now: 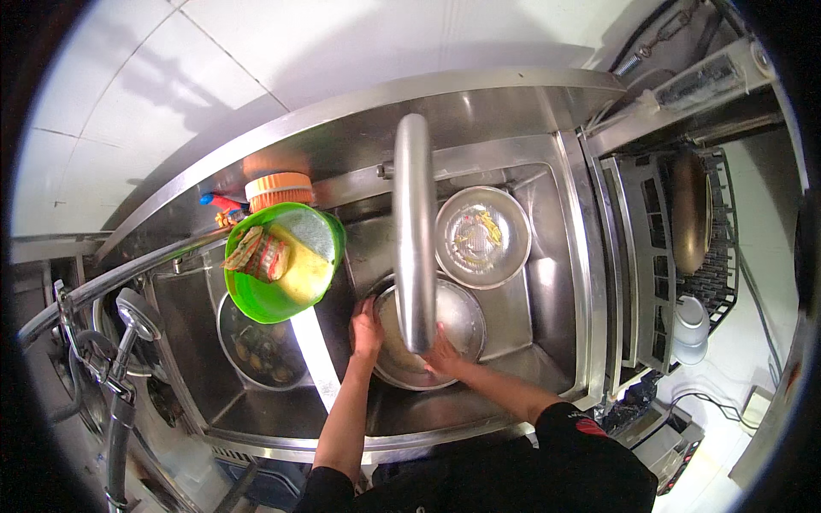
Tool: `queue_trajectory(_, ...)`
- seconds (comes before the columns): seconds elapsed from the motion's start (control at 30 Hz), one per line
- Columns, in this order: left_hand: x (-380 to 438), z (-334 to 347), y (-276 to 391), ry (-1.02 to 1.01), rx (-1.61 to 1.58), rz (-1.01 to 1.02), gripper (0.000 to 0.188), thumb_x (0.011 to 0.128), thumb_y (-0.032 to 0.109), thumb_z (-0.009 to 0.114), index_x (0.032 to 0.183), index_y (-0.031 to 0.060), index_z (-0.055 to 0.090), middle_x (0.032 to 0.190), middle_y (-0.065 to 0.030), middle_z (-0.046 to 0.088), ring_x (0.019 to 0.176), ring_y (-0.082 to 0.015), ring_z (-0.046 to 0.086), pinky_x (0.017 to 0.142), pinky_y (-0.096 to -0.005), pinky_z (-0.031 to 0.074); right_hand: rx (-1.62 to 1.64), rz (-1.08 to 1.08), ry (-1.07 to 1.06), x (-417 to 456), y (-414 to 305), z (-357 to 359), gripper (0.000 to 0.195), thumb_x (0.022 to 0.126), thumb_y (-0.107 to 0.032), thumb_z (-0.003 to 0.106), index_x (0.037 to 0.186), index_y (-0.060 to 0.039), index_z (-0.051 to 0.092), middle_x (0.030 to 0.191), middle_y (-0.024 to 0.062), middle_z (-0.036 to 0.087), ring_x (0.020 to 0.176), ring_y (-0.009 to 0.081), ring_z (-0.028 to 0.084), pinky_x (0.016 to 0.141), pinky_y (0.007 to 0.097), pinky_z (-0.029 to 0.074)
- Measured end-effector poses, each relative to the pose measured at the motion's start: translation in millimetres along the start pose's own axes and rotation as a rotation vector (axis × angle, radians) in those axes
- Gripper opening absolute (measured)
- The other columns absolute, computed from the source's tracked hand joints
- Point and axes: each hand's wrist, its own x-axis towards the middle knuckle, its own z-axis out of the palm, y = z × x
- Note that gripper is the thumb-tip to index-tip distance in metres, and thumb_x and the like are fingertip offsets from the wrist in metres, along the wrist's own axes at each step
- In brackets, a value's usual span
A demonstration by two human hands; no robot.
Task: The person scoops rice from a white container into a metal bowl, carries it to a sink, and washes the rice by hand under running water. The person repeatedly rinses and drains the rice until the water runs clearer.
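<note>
A round metal bowl (463, 320) with cloudy water and pale contents sits in the right sink basin, partly hidden by the thick steel faucet (415, 237). My left hand (367, 328) touches the bowl's left rim, fingers against its side. Inside the bowl, low on its right side, lies my right hand (442, 356), its fingers partly behind the faucet. Behind it stands a metal strainer bowl (513, 269) with yellowish food scraps. On the divider to the left rests a green plastic tub (247, 301) holding a yellow sponge or board and a striped cloth (260, 255).
In the left basin is a metal pot (226, 346) with shell-like pieces in liquid. An orange scrub brush (279, 187) stands at the back ledge. A spray head (136, 314) hangs far left. Right of the sink is a black dish rack (728, 256) with a pan.
</note>
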Motion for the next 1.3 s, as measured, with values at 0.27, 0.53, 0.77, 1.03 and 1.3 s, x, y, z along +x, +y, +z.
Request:
queue_trajectory(0.27,-38.6,-16.2,9.9,-0.219,0.411,-0.422,0.058,0.094,0.012,0.055,0.148,0.0296,0.039,0.123,-0.0246,0.064,0.110,-0.0437,0.063,0.093,-0.0538,0.050,-0.162,0.056,-0.258,46.6,-0.8,-7.9,0.061,0.091,-0.027,0.058,0.149,-0.0231,0.041,0.160,0.0204,0.026,0.145,0.0412,0.028,0.106,0.0694,0.031)
queue_trajectory(0.53,-50.1,-4.4,-20.3,-0.221,0.388,-0.485,0.057,0.102,0.012,0.038,0.153,0.0358,0.030,0.117,-0.0268,0.065,0.104,-0.0452,0.066,0.092,-0.0538,0.052,-0.218,0.407,0.259,32.9,40.2,-11.3,0.056,0.091,-0.015,0.054,0.146,-0.0176,0.045,0.159,0.0206,0.027,0.144,0.0415,0.031,0.109,0.0600,0.035)
queue_trajectory(0.77,-39.9,-12.4,15.6,-0.250,0.394,-0.531,0.059,0.102,0.010,0.038,0.155,0.0332,0.026,0.121,-0.0249,0.064,0.108,-0.0438,0.065,0.094,-0.0536,0.052,0.180,0.547,0.251,36.4,30.0,25.0,0.066,0.081,-0.015,0.066,0.145,-0.0162,0.047,0.149,0.0258,0.040,0.109,0.0405,0.054,0.094,0.0512,0.047)
queue_trajectory(1.03,-37.4,-13.0,16.5,-0.277,0.459,-0.562,0.052,0.105,0.013,0.034,0.153,0.0329,0.030,0.121,-0.0235,0.065,0.106,-0.0419,0.067,0.090,-0.0517,0.055,0.511,0.509,0.126,25.8,-37.4,-6.5,0.068,0.085,-0.026,0.070,0.143,-0.0041,0.043,0.137,0.0340,0.047,0.128,0.0481,0.047,0.112,0.0482,0.038)
queue_trajectory(1.3,-42.3,-12.0,6.6,-0.251,0.432,-0.568,0.056,0.103,0.012,0.036,0.153,0.0362,0.030,0.118,-0.0234,0.066,0.105,-0.0417,0.068,0.089,-0.0524,0.055,0.194,0.533,0.365,63.9,-20.3,-53.9,0.064,0.086,-0.029,0.068,0.142,-0.0063,0.046,0.139,0.0283,0.049,0.123,0.0430,0.052,0.100,0.0505,0.047)
